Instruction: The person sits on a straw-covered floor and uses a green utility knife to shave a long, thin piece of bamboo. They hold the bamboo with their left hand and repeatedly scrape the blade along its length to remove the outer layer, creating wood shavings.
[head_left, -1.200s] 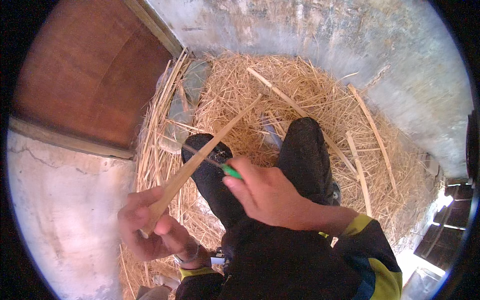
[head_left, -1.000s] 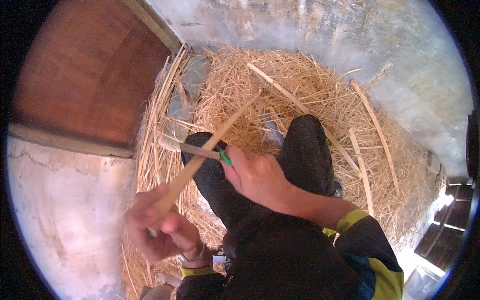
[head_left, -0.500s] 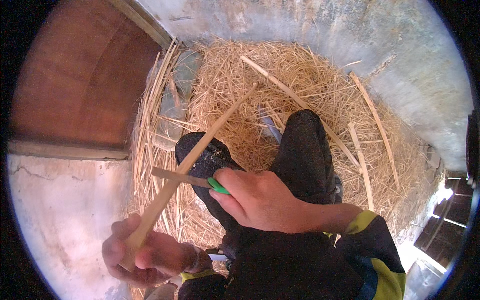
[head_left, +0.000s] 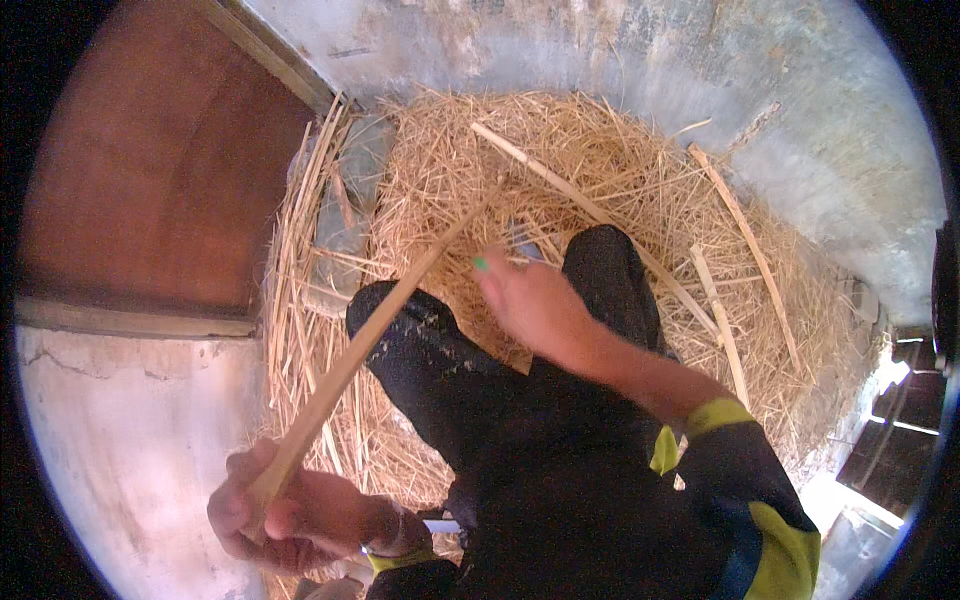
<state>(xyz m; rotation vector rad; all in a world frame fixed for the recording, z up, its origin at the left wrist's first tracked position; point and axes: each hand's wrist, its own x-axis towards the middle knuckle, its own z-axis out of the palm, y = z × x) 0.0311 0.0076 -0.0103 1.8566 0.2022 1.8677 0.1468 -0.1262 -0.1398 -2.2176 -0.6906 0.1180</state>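
My left hand (head_left: 300, 510) is closed around the thick lower end of a long, peeled wooden stick (head_left: 370, 345). The stick slants up and away over my left knee (head_left: 415, 315), and its thin far end reaches above the straw. My right hand (head_left: 535, 305) is closed and smeared by motion, just right of the stick's far part and between my knees. A bit of the green handle of a knife (head_left: 480, 264) shows at its fingers. The blade, plain in the earlier frame, cannot be made out now.
Loose straw (head_left: 580, 130) covers the floor around my legs. Another peeled stick (head_left: 540, 168) lies beyond my right knee, with more wooden strips (head_left: 745, 225) farther right. A stained wall (head_left: 600, 50) runs along the back; a brown door panel (head_left: 160, 160) stands at the left.
My right hand has moved with the knife up and away along the stick, from its middle toward its far end. My left hand keeps its hold at nearly the same place.
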